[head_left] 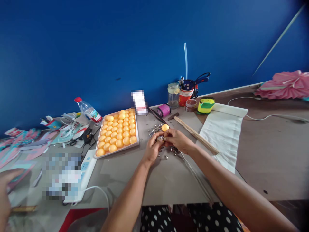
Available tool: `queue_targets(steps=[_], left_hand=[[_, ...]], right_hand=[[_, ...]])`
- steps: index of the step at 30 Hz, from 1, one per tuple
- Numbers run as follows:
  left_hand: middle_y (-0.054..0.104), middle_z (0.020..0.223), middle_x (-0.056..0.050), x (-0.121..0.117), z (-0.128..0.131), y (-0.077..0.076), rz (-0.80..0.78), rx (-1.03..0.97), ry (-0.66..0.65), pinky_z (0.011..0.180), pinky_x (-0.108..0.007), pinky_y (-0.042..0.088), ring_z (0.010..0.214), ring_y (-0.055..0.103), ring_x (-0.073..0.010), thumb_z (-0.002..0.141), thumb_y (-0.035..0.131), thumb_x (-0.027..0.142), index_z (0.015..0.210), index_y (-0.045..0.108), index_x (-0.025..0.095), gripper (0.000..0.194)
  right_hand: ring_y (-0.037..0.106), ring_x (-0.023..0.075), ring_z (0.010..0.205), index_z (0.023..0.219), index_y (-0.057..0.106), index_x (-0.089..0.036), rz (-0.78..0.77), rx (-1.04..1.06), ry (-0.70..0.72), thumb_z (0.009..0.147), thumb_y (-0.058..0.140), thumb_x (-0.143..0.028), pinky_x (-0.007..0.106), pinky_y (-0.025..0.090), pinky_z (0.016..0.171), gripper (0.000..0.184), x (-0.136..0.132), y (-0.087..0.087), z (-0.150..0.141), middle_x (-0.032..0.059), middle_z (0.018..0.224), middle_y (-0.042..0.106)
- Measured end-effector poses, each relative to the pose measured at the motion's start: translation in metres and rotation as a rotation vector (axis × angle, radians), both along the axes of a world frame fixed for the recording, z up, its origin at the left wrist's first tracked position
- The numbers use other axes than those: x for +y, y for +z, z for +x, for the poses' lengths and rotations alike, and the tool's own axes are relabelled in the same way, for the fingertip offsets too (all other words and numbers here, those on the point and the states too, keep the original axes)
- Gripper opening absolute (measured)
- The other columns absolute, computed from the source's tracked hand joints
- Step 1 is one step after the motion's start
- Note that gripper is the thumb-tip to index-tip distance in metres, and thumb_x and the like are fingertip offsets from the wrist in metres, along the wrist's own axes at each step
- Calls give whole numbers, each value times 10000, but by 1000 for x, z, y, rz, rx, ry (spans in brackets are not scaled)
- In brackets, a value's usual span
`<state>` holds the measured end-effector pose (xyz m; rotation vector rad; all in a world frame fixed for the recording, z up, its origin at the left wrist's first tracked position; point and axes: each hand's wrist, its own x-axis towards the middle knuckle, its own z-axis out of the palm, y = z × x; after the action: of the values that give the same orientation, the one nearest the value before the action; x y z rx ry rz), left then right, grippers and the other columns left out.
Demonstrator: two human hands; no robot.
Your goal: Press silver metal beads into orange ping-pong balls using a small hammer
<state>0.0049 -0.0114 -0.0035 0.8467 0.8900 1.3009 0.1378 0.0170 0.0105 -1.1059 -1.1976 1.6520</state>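
Observation:
My left hand (152, 150) is closed, thumb and fingers around a small shiny silver metal ball (160, 138). The fingertips of my right hand (177, 140) pinch at the same ball from the other side. Finer detail of it is too small to make out. Just beyond my fingers rests an orange ping-pong ball (165, 127). Loose silver balls (155, 129) are heaped behind my hands, and several more lie beneath and in front of them. To the left, a shallow white tray (118, 153) holds rows of orange ping-pong balls (119, 143).
A wooden-handled hammer (195, 133) lies right of my hands, beside a white cloth roll (222, 135). Behind stand a purple spool (164, 110), a glass jar (173, 96) and a cup of tools (185, 96). Leftward are a power strip (88, 167), a bottle (91, 112) and another person's hand (7, 187).

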Motion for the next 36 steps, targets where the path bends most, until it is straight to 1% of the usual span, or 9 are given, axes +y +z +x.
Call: queue_targets(steps=[3,7,10,12,15,22,27,32,36], left_hand=[[647,890,-37,2,1,4,27,-47,-76,696,-276,497,726,599,-136,731,651,225,1000,627,183,273],[660,949,-57,5,-2,12,17,-221,-24,860,-343,480,865,632,-169,726,663,227,994,595,166,283],[665,957,-61,6,-7,16,-19,-269,11,950,-370,437,930,635,-181,723,679,258,969,577,165,282],[666,933,-54,8,-9,16,-39,-272,48,952,-368,439,915,638,-170,707,697,255,936,566,166,279],[666,870,-37,11,-10,14,-61,-283,124,946,-363,449,886,644,-159,667,719,208,870,551,161,268],[663,815,-46,13,-8,16,-62,-301,154,938,-440,465,968,640,-230,713,662,210,866,518,172,213],[651,815,-41,12,-8,16,-49,-327,156,926,-456,474,1006,627,-242,734,661,255,900,521,180,229],[653,882,-62,12,-11,17,-87,-374,111,939,-433,469,1032,618,-246,749,653,278,956,545,176,255],[659,895,-68,13,-12,17,-120,-436,80,943,-410,464,1022,626,-235,771,607,236,976,549,177,221]], right_hand=[[490,74,463,667,496,-181,43,24,22,645,654,-257,194,393,475,177,2,2,2,-62,506,517],[445,69,464,782,548,-175,157,57,16,704,615,-353,214,391,499,206,10,2,13,-58,577,527],[521,107,573,849,617,-180,360,-239,-52,738,585,-306,241,418,578,171,14,-3,18,-19,687,607],[586,150,757,888,656,-194,529,-461,-29,751,565,-227,272,438,718,168,14,-8,17,19,842,661],[578,181,949,1018,650,-211,695,-709,47,766,528,-148,288,409,836,287,9,-10,12,55,1022,651],[523,239,1000,992,648,-179,781,-1149,192,826,544,-326,330,359,826,244,-5,-3,-2,110,1010,612],[464,266,1051,1005,645,-194,858,-1168,266,824,551,-332,363,326,845,246,-9,-6,-11,110,1040,599],[496,232,983,886,640,-184,814,-1162,215,852,470,-208,345,303,819,175,-6,-11,-11,94,941,625],[520,221,924,806,620,-171,822,-1181,175,862,443,-194,335,291,785,187,-2,-13,-9,96,890,635]])
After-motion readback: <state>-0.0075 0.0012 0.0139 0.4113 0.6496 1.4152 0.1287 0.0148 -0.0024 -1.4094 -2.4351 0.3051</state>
